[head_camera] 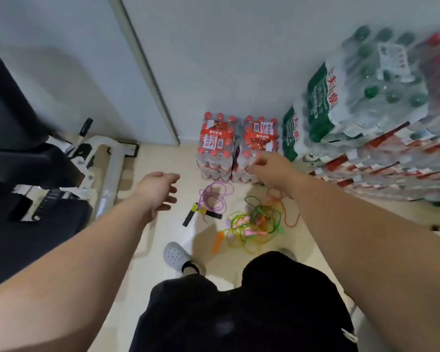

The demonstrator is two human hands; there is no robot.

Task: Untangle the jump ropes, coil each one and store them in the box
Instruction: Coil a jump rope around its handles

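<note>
Jump ropes [254, 224]: lay in a loose tangle of green, yellow, orange and pink cord on the pale floor [163, 158], just ahead of the feet. Trailed one orange loop [288, 214] out to the right, under the right forearm. Showed an orange handle [218, 240] at the near left edge of the heap.

Purple rope [214, 199]: lay by itself just left of the tangle, apart from it, in slack loops, with black-and-yellow handles [189, 218] at its near end.

Left hand [160, 190]: hung in the air above the floor, left of the purple rope, fingers loosely bent and spread, holding nothing.

Right hand [269, 171]: reached forward above the far side of the tangle, in front of the bottle packs, fingers loosely curled and clear of the ropes. Blurred at the fingertips, with nothing seen in the grip.

Packs of red-capped bottles [216, 146]: stood side by side against the white wall [239, 59], beyond the ropes. Green-labelled packs [320, 102]: stood stacked on the right, over rows of red-labelled ones [381, 168]. Grey perforated clog [174, 255] and black shorts [239, 313]: filled the near edge. White metal frame [112, 168]: lay at the left.
</note>
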